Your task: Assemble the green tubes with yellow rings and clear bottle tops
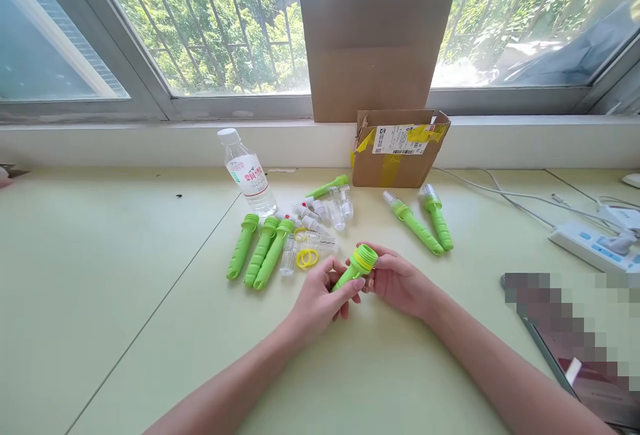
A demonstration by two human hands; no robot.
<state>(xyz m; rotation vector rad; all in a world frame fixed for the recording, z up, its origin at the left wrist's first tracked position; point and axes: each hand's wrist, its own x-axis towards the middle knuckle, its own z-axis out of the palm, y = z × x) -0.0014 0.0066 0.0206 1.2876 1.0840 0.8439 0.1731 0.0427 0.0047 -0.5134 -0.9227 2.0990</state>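
A green plastic threaded handle [353,273] is held in my left hand [320,291], its open screw end tilted up and away to the right. Around the neck, just below the threads, sits a yellow ring [358,262]. My right hand [400,280] closes its fingers on the same end, by the ring; some fingertips are hidden behind the handle. Left of my hands lie several green handles [265,251]. Beside them are loose yellow rings [307,259], clear ribbed caps [289,255] and small white parts [314,224]. Two green handles with clear caps [415,227] lie to the right.
A water bottle [249,175] stands behind the green handles. At the back, a cardboard box [393,155] rests near the window wall. To the right are a power strip [595,246] with white cables and a dark, partly pixelated device [550,348].
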